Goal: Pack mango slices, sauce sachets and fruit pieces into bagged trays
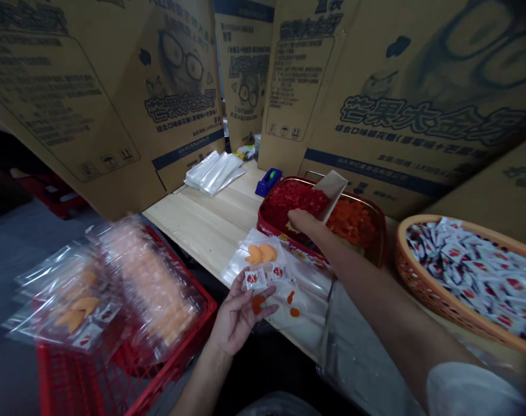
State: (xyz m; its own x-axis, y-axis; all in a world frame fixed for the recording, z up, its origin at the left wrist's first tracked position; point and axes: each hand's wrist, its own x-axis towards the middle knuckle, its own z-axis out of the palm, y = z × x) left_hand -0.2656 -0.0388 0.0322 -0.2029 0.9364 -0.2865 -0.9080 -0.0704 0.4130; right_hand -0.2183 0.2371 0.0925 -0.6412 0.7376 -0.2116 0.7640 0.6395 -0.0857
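white sleeve [470, 388] nearest; sachet [256, 279] held at fingertips of left hand [237, 320].

The light is dim and cold, slightly bluish, and its source is out of view. The wooden tabletop [189, 222], at nine o'clock near the centre, is rather bright, while the floor [11, 248], farther out at nine, lies in shade. Empty plastic bags [215, 173] at ten o'clock carry white glare; filled plastic bags [78, 312] at eight are smeared by blur. The cardboard box [418, 69] at two is shaded, its print soft and stretched by the wide lens. Between six and seven, the left hand [234, 323] is clearer, yet the white sachet [256, 279] there has unreadable small print.
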